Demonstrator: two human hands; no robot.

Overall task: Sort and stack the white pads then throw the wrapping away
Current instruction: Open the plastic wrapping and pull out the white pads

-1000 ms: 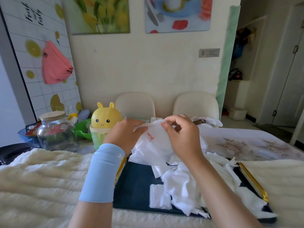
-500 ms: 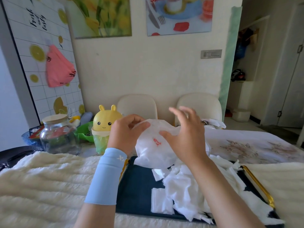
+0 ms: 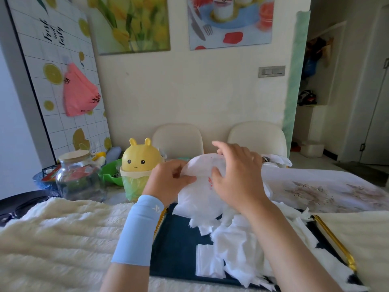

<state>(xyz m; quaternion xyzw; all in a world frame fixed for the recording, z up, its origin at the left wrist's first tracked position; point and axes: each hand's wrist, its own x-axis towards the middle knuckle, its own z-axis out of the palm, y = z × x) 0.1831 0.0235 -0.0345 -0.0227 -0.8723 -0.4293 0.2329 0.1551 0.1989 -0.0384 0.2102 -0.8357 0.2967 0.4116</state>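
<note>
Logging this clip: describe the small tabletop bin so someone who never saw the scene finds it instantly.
Find the left cream chair at the far wall. Just left of it, the small bin stands between a green bowl and the left hand gripping the white wrapping. Only it has a yellow domed lid with two ears and a face.

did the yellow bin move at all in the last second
No. The yellow bin stands where it did, just right of the jar and at the left edge of the left chair; only the camera shifted.
</note>
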